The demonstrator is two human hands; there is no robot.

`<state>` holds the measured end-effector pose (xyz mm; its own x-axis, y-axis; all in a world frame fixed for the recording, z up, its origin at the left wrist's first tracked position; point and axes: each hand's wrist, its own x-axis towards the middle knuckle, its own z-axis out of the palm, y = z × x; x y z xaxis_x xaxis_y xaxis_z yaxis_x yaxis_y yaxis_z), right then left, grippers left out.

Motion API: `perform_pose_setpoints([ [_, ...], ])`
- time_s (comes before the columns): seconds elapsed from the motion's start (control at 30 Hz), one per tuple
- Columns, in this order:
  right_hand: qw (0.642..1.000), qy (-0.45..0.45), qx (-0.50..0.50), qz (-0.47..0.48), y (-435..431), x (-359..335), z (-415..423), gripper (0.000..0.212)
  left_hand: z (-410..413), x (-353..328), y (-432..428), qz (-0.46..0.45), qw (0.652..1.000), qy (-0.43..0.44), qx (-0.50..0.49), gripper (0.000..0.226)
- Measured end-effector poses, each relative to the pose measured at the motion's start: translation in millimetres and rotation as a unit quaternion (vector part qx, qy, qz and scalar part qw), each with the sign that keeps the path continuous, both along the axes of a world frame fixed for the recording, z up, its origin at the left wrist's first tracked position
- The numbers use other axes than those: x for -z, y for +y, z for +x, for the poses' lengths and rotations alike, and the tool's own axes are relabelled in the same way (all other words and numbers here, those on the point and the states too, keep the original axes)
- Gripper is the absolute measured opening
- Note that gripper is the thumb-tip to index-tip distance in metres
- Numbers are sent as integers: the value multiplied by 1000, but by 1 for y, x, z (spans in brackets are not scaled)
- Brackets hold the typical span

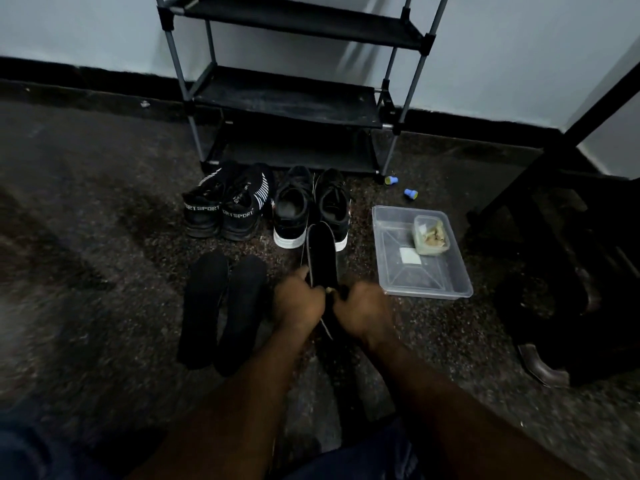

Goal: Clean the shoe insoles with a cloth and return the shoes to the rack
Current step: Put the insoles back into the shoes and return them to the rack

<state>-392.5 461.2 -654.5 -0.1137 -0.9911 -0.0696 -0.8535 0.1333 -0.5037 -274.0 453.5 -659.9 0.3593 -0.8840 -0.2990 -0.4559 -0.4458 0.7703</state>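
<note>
Gripping one flat, oval black insole (322, 251) over speckled floor (433, 341), left hand (299, 301) and right hand (363, 311)

I count four shoes (291, 209), one rack (287, 98) and three insoles (204, 306), two flat and one raised. There is also one clear tray (391, 271), one small tub (431, 235) and two blue caps (411, 194).

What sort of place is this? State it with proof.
Probably a home's shoe corner: a tiered shoe rack stands against the wall, two pairs of shoes sit on the floor before it, with loose insoles nearby.
</note>
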Motion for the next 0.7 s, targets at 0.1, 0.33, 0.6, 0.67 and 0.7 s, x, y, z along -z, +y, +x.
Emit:
perform_pose_setpoints([
  [0.1, 996, -61, 65, -11, -2, -7, -5, 31, 11, -5, -1, -13, 998, 34, -44, 41],
  [0.33, 987, -114, 114, 22, -11, 12, -13, 36, 29, 12, -5, -4, 953, 273, -131, 33],
  [0.6, 894, -414, 164, 44, -15, 42, -9, 29, 41, 18, 1, 75, 899, 417, -112, 18],
  [0.67, 883, -439, 160, 51, -18, 43, -8, 33, 41, 20, 0, 79, 898, 423, -91, 17],
  [0.7, 881, -443, 156, 54, -19, 43, -7, 33, 40, 20, -1, 77, 897, 427, -82, 18],
])
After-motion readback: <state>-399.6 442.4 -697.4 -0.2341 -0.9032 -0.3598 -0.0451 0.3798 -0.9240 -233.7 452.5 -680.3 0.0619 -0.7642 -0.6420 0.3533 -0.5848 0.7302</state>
